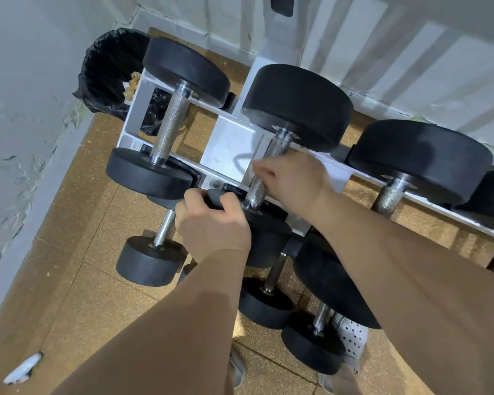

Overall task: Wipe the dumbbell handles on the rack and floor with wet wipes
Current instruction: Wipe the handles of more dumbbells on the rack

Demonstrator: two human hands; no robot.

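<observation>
A white rack [228, 143] carries several black dumbbells with knurled steel handles. My right hand [293, 182] is wrapped round the handle of the middle dumbbell [297, 106], with a white wet wipe [259, 167] showing blurred at its fingertips. My left hand [211, 223] grips the near black head of that same dumbbell. Another dumbbell [171, 121] lies on the rack to the left. A third dumbbell [419, 158] lies on the rack to the right. Smaller dumbbells [151, 259] lie on the floor below the rack.
A bin lined with a black bag [109, 69] stands in the left corner behind the rack. White walls close in on the left and at the back. The floor is brown speckled tile [77, 280]. A perforated shoe [352, 339] shows near the floor dumbbells.
</observation>
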